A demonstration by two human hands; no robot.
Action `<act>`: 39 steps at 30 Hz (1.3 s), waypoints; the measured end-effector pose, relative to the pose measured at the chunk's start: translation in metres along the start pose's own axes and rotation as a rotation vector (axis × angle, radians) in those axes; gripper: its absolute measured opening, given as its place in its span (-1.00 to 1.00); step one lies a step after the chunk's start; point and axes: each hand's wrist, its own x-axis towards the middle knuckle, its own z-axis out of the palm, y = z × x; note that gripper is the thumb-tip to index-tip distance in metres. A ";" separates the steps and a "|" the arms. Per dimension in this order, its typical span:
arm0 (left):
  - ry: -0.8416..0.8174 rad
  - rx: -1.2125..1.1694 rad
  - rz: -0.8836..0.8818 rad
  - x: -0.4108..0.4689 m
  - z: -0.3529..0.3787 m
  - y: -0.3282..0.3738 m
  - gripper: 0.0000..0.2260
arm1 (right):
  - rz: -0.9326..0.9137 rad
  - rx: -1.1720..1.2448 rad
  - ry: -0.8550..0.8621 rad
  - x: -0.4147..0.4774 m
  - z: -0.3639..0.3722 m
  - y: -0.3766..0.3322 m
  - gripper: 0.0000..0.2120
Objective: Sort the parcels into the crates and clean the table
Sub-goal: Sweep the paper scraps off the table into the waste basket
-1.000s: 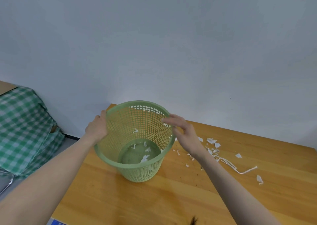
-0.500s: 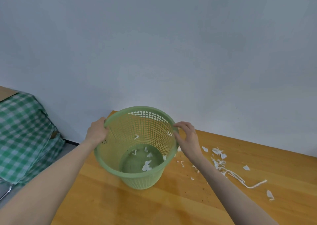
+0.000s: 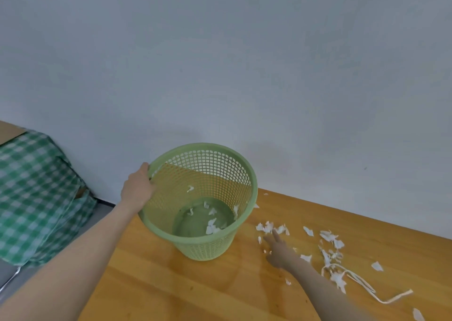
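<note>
Curled over the rim, the left hand (image 3: 139, 189) grips the green basket (image 3: 203, 249), which stands on the wooden table (image 3: 171, 291) and seems tipped a little, with white bits already in its bottom. Right of that grip, beyond the basket, the right hand (image 3: 280, 251) lies empty with straight fingers, its tips at the nearest paper scraps (image 3: 267, 227). Best, I judge, to rake the scraps into 1 heap first, then carry it over the rim, and lift the long strip (image 3: 396, 296) separately.
</note>
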 end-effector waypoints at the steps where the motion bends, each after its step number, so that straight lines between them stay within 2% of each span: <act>1: -0.004 0.004 0.001 0.001 0.001 -0.001 -0.79 | -0.001 -0.028 -0.016 0.006 0.001 -0.002 -0.38; 13: -0.007 0.027 0.021 -0.006 -0.002 0.008 -0.77 | -0.018 -0.191 -0.075 0.024 0.006 -0.005 -0.43; 19: -0.043 -0.018 0.040 -0.012 -0.002 0.014 -0.82 | -0.029 -0.191 0.036 0.013 0.002 0.000 -0.47; 25: -0.084 -0.048 0.085 -0.023 -0.004 0.028 -0.83 | 0.015 0.141 0.224 -0.005 -0.013 0.016 -0.57; 29: -0.141 -0.034 0.131 -0.039 -0.010 0.040 -0.74 | 0.053 0.303 0.343 -0.032 -0.034 0.022 -0.64; 33: -0.162 -0.027 0.137 -0.051 -0.011 0.036 -0.77 | 0.044 0.467 0.536 -0.059 -0.064 0.016 -0.67; 36: -0.120 -0.005 0.144 -0.066 -0.008 0.034 -0.76 | -0.053 0.714 0.772 -0.091 -0.086 -0.007 -0.68; 38: -0.076 -0.002 0.157 -0.076 -0.005 0.032 -0.74 | -0.250 0.866 0.921 -0.116 -0.095 -0.033 -0.68; 39: -0.058 -0.005 0.166 -0.079 -0.004 0.030 -0.74 | -0.374 0.865 0.964 -0.128 -0.096 -0.048 -0.68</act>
